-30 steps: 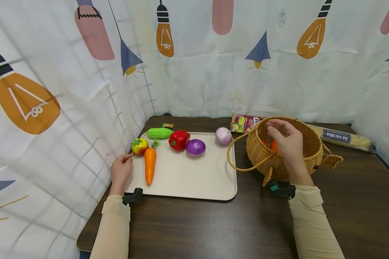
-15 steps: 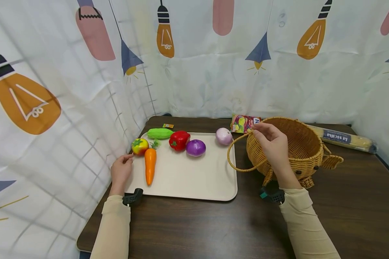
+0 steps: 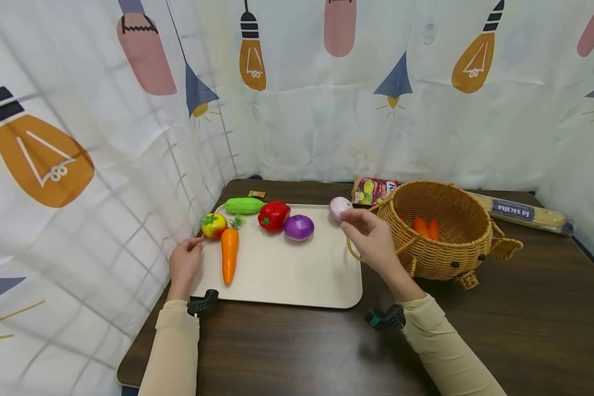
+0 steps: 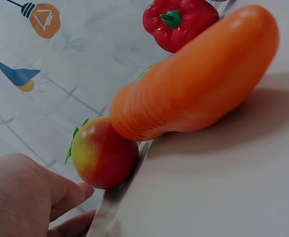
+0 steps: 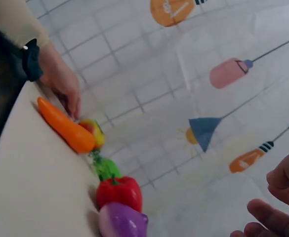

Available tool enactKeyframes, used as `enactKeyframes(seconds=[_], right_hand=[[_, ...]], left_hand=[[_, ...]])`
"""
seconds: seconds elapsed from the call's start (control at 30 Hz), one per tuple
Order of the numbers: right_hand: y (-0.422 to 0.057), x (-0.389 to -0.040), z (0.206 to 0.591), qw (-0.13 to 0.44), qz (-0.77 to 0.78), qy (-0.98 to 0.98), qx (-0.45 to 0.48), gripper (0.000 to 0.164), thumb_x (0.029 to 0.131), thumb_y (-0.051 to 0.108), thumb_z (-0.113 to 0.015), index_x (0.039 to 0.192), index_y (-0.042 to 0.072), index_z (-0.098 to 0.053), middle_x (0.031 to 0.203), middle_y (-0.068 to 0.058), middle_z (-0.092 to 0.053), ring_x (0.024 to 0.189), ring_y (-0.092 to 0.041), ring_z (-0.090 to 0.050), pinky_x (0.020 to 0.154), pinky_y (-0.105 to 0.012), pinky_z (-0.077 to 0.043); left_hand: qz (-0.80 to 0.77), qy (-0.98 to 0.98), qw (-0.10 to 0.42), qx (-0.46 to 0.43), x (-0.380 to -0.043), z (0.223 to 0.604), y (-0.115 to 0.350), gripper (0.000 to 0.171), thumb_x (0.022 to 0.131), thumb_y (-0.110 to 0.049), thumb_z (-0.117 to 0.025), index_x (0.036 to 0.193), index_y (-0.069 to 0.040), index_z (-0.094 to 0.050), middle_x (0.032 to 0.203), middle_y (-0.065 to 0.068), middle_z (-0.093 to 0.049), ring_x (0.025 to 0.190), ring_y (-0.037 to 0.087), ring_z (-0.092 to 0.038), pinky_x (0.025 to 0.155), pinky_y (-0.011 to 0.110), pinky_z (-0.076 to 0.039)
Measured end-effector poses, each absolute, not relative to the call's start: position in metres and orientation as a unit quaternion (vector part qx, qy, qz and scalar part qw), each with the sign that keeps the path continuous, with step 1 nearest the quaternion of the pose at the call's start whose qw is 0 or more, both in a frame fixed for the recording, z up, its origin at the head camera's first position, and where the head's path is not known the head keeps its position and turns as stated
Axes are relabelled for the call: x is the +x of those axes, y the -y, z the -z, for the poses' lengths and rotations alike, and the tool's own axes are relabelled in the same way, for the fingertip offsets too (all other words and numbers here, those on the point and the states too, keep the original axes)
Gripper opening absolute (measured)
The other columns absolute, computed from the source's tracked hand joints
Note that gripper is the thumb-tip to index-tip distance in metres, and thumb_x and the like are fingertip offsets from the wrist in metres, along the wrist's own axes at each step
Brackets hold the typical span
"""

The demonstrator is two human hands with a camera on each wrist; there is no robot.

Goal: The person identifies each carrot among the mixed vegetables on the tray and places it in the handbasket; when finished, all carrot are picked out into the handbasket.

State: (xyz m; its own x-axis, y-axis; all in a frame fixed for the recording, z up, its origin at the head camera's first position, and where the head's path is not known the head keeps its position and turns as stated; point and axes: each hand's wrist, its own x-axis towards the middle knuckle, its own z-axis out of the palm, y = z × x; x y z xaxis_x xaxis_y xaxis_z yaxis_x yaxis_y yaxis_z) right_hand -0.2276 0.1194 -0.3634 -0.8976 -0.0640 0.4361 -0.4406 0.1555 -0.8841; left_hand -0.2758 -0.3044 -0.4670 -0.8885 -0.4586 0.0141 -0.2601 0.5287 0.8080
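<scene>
My left hand (image 3: 185,267) pinches the left rim of a cream tray (image 3: 287,275), beside a red-and-yellow tomato (image 4: 104,153). Next to the tomato lies an orange carrot (image 3: 230,256) with a green top. Along the tray's back are a ridged green gourd (image 3: 244,205), a red bell pepper (image 3: 274,216) and a purple onion (image 3: 299,227). My right hand (image 3: 371,239) is over the tray's right edge with fingers loosely bent and apart, holding nothing. Just beyond its fingertips sits a pale onion (image 3: 339,207), partly covered by the hand in the head view.
Right of the tray stands a wicker animal-shaped basket (image 3: 438,261) with orange carrots (image 3: 425,227) inside. Its handle leans toward the tray. Behind are a snack packet (image 3: 373,191), a pasta pack (image 3: 522,213) and a small orange sachet (image 3: 257,194). Printed curtains surround the dark table (image 3: 287,352).
My right hand has moved left from over the basket, past its handle, to the pale onion at the tray's right edge. My left hand has stayed at the tray rim.
</scene>
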Motion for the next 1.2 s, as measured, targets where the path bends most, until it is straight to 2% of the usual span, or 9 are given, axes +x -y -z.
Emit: enactKeyframes(seconds=[0.07,0.17,0.27,0.4,0.6,0.73,0.87,1.03,1.2], right_hand=[[-0.108,-0.221,0.363,0.143,-0.615,0.754,0.181,0.019,0.091,-0.001,-0.063,0.108,-0.009,-0.066,0.105,-0.023,-0.067,0.092,-0.021,-0.063,0.08,-0.021,-0.052],[-0.094,-0.22,0.373,0.141,-0.588,0.772,0.194,0.017,0.091,0.0,-0.064,0.107,-0.005,-0.067,0.103,-0.02,-0.069,0.09,-0.024,-0.064,0.079,-0.027,-0.054],[-0.081,-0.226,0.395,0.125,-0.576,0.781,0.204,0.017,0.09,0.006,-0.067,0.107,0.003,-0.069,0.103,-0.011,-0.07,0.091,-0.018,-0.065,0.081,-0.03,-0.055],[-0.06,-0.227,0.411,0.097,-0.568,0.787,0.22,0.018,0.09,0.009,-0.068,0.107,0.008,-0.069,0.101,-0.005,-0.07,0.089,-0.012,-0.064,0.082,-0.029,-0.055],[-0.025,-0.224,0.421,0.077,-0.555,0.791,0.247,0.022,0.088,0.01,-0.068,0.11,0.01,-0.068,0.104,-0.007,-0.07,0.09,-0.015,-0.064,0.081,-0.029,-0.056],[-0.005,-0.223,0.425,0.042,-0.545,0.8,0.246,0.026,0.088,0.013,-0.068,0.114,0.009,-0.067,0.107,-0.003,-0.069,0.095,-0.023,-0.065,0.08,-0.028,-0.056],[0.012,-0.224,0.432,0.011,-0.543,0.806,0.236,0.033,0.088,0.018,-0.069,0.119,0.007,-0.065,0.112,-0.007,-0.067,0.099,-0.031,-0.063,0.08,-0.026,-0.055],[0.029,-0.228,0.444,-0.011,-0.545,0.813,0.204,0.041,0.087,0.022,-0.07,0.125,0.008,-0.064,0.12,-0.01,-0.066,0.101,-0.028,-0.063,0.085,-0.027,-0.053],[0.043,-0.232,0.453,-0.028,-0.547,0.82,0.165,0.044,0.087,0.025,-0.07,0.127,0.009,-0.063,0.121,-0.009,-0.065,0.102,-0.024,-0.061,0.088,-0.032,-0.05]], left_hand=[[0.439,0.866,0.114,0.209,-0.276,0.467,0.304,0.037,0.102,-0.025,-0.044,0.13,-0.008,-0.062,0.131,0.016,-0.059,0.12,0.034,-0.051,0.098,0.046,-0.04],[0.441,0.865,0.116,0.209,-0.276,0.468,0.304,0.037,0.102,-0.025,-0.045,0.129,-0.008,-0.062,0.13,0.016,-0.059,0.12,0.034,-0.05,0.098,0.046,-0.039],[0.443,0.863,0.116,0.211,-0.275,0.469,0.304,0.037,0.101,-0.024,-0.045,0.129,-0.006,-0.062,0.13,0.017,-0.059,0.121,0.034,-0.05,0.099,0.046,-0.039],[0.439,0.864,0.117,0.215,-0.273,0.47,0.304,0.038,0.101,-0.024,-0.045,0.129,-0.006,-0.062,0.131,0.018,-0.059,0.121,0.035,-0.05,0.098,0.046,-0.039],[0.437,0.866,0.123,0.211,-0.274,0.471,0.304,0.038,0.101,-0.024,-0.044,0.129,-0.006,-0.062,0.13,0.018,-0.059,0.12,0.034,-0.051,0.097,0.045,-0.04],[0.438,0.865,0.118,0.214,-0.275,0.469,0.303,0.038,0.101,-0.024,-0.044,0.129,-0.006,-0.061,0.131,0.018,-0.058,0.12,0.034,-0.05,0.098,0.046,-0.039],[0.442,0.864,0.112,0.216,-0.277,0.467,0.301,0.038,0.102,-0.024,-0.043,0.13,-0.006,-0.061,0.133,0.018,-0.057,0.123,0.035,-0.049,0.099,0.047,-0.039],[0.442,0.864,0.108,0.218,-0.278,0.466,0.301,0.038,0.102,-0.025,-0.043,0.131,-0.007,-0.061,0.134,0.017,-0.056,0.124,0.034,-0.048,0.1,0.047,-0.039],[0.439,0.864,0.106,0.222,-0.278,0.466,0.301,0.038,0.102,-0.026,-0.043,0.131,-0.008,-0.061,0.134,0.016,-0.056,0.124,0.034,-0.048,0.1,0.047,-0.038]])
